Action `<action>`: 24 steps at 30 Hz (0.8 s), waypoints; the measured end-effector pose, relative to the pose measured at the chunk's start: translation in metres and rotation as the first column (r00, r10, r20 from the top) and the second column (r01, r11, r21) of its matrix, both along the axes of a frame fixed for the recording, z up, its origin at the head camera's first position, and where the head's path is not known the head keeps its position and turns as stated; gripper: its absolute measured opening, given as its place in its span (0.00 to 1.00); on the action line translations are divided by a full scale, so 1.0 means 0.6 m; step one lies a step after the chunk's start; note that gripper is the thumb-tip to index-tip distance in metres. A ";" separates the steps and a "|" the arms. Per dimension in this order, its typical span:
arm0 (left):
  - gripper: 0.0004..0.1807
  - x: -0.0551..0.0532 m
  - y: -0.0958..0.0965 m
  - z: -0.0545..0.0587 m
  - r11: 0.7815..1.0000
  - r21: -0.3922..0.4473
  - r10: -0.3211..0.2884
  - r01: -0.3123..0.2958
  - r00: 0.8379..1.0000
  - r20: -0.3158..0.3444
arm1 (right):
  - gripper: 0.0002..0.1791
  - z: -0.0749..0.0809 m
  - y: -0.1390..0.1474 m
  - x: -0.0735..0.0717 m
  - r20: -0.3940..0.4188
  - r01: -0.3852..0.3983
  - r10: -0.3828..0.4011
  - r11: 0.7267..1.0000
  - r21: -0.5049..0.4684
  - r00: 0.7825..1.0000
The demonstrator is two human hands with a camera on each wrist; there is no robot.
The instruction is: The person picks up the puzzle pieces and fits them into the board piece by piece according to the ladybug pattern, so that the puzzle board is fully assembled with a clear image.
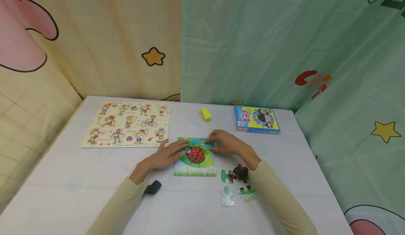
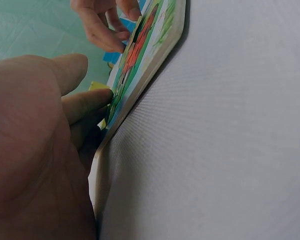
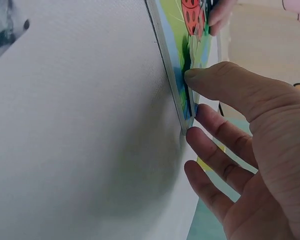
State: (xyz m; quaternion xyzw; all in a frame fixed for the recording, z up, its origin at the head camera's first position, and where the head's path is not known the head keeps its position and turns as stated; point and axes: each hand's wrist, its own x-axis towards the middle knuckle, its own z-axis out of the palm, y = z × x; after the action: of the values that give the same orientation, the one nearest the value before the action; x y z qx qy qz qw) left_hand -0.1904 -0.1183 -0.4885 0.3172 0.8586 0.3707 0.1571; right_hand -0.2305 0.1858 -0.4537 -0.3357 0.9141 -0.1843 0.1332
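A square ladybug puzzle board (image 1: 194, 171) lies on the table, its picture showing a red ladybug on a green leaf. My left hand (image 1: 166, 154) rests on the board's left side with its fingers extended. At the upper right corner, my right hand (image 1: 225, 142) pinches a puzzle piece (image 3: 193, 55) between thumb and index finger. That piece is tilted a little above the board in the right wrist view. Several loose pieces, among them a pale blue one (image 1: 227, 197) and a green one (image 1: 226, 176), lie right of the board, partly behind my right forearm.
A wooden board with sports figures (image 1: 126, 124) lies at the back left. A yellow block (image 1: 206, 115) stands behind the puzzle, and a blue box (image 1: 257, 119) lies at the back right. Something black (image 1: 153, 187) sits by my left wrist.
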 end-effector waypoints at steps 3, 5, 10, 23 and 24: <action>0.28 0.000 0.000 0.000 1.000 -0.005 -0.001 0.001 1.000 -0.008 | 0.17 -0.002 -0.001 -0.001 -0.011 0.006 -0.006 1.000 0.018 1.000; 0.28 0.001 0.000 0.001 1.000 -0.006 0.001 -0.001 1.000 -0.007 | 0.17 -0.002 -0.001 -0.002 -0.019 0.009 -0.008 1.000 0.029 1.000; 0.28 0.001 0.000 0.002 1.000 -0.017 0.009 -0.009 1.000 0.005 | 0.18 -0.001 -0.004 -0.001 -0.038 0.003 -0.001 0.999 0.047 0.999; 0.28 -0.001 0.001 0.000 1.000 -0.012 -0.001 0.001 1.000 -0.013 | 0.18 0.000 -0.008 -0.001 -0.068 -0.005 0.012 0.994 0.106 0.998; 0.28 -0.001 0.001 0.001 1.000 -0.011 -0.001 0.001 1.000 -0.012 | 0.18 0.000 -0.008 -0.001 -0.066 -0.001 0.008 0.994 0.106 0.998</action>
State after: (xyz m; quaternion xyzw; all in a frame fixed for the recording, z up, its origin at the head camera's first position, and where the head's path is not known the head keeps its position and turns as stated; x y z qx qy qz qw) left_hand -0.1912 -0.1180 -0.4881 0.3189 0.8614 0.3640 0.1542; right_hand -0.2312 0.1809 -0.4540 -0.3362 0.9258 -0.1240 0.1207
